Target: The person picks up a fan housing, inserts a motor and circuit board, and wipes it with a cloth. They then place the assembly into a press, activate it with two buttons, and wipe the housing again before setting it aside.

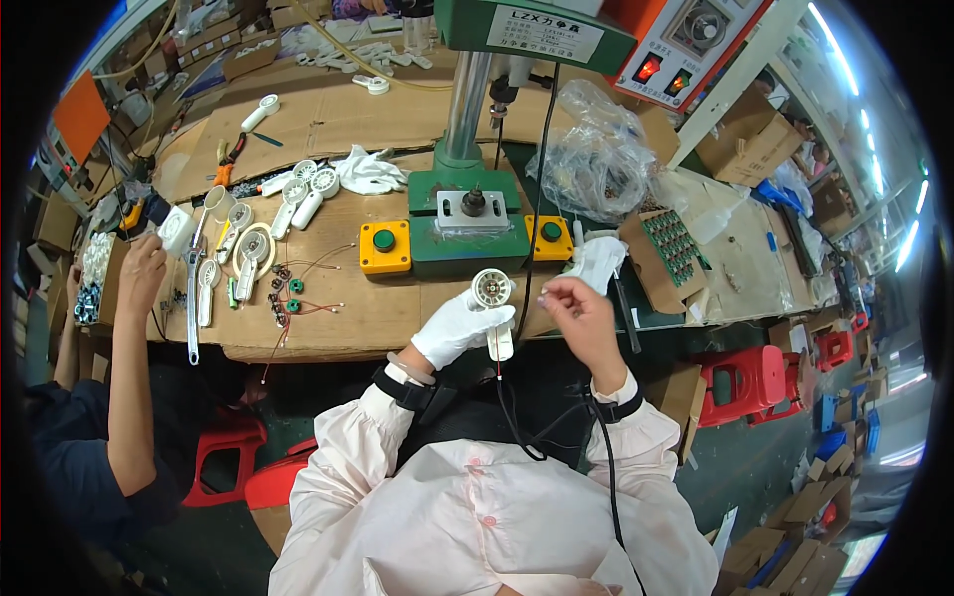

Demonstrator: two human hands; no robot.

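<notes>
My left hand (459,326), in a white glove, is closed round a white handheld fan (492,289), its round head up and its handle below. A thin wire hangs from the handle's lower end. To the right of the fan, apart from it, my bare right hand (584,320) has its thumb and fingers pinched together; what they hold, if anything, is too small to make out. Just beyond my hands stands a green press (467,248) with a metal fixture plate (472,210) on its base. A white glove (598,260) lies beyond my right hand.
Yellow button boxes (385,247) flank the press. Several white fan bodies (288,207), wired small motors (294,288) and a wrench (193,308) lie to the left, where a co-worker's hand (144,263) holds a white part. A box of green circuit boards (668,248) stands at right.
</notes>
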